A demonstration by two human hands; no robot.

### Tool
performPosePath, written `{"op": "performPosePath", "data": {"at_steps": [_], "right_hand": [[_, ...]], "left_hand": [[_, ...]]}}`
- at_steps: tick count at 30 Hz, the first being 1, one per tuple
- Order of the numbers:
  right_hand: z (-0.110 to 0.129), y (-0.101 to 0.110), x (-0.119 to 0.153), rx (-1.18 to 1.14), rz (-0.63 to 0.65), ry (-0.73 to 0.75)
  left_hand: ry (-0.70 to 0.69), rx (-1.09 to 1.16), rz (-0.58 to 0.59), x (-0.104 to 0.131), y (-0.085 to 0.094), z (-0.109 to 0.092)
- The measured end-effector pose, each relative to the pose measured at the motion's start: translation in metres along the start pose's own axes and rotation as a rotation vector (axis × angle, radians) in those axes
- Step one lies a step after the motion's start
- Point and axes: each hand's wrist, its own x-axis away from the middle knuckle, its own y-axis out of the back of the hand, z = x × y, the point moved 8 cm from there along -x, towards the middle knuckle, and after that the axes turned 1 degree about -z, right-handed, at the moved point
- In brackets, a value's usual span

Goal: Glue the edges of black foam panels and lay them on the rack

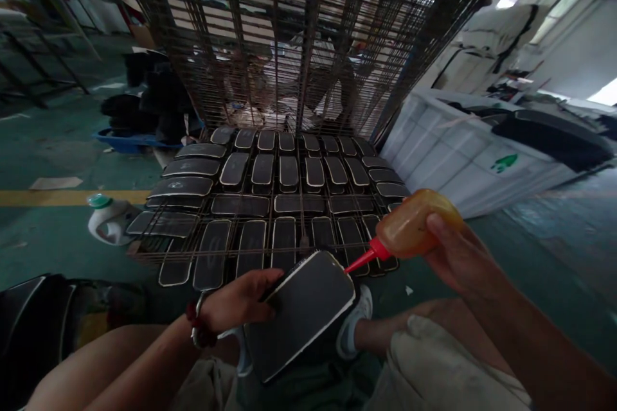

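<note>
My left hand (248, 302) grips the left edge of a dark, flat, rounded rectangular panel (308, 311), thumb on its upper face. A pale line runs along the panel's rim, and the panel is tilted above my lap. In my right hand (450, 247) is an amber squeeze bottle (414, 221) with a red pointed nozzle, fingers wrapped round its body. The nozzle tip meets, or nearly meets, the panel's upper right corner; I cannot tell which. Several similar dark panels (289, 170) with pale rims lie in rows on the wire rack ahead.
Wire shelves (299, 32) rise behind the rows of panels. A white bin (463, 148) holding dark pieces stands on the right. At left are a white jug with a green cap (110, 218) and a blue tray (130, 140) under black material. More dark pieces (43, 321) sit lower left.
</note>
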Motion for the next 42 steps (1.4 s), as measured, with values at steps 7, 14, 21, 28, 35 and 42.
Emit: {"op": "performPosePath", "data": {"at_steps": [7,14,21,28,35,42], "right_hand": [[0.002,-0.011,-0.001,0.072,0.071,0.026],[-0.001,0.001,0.003,0.109,-0.008,0.023],[-0.013,0.014,0.018,0.036,-0.203,0.026],[-0.022,0.019,0.021,-0.065,-0.364,0.051],[-0.026,0.019,0.024,-0.052,-0.366,0.073],[-0.034,0.012,0.037,-0.033,-0.35,0.132]], "left_hand": [[0.028,0.013,0.043,0.001,-0.002,0.004],[-0.02,0.021,-0.026,0.0,0.009,0.004],[-0.055,0.15,-0.041,-0.004,0.009,0.003],[-0.067,0.239,-0.05,-0.004,0.006,-0.001],[-0.079,0.272,-0.091,-0.004,0.008,-0.003],[-0.087,0.308,-0.129,-0.004,0.011,-0.006]]}}
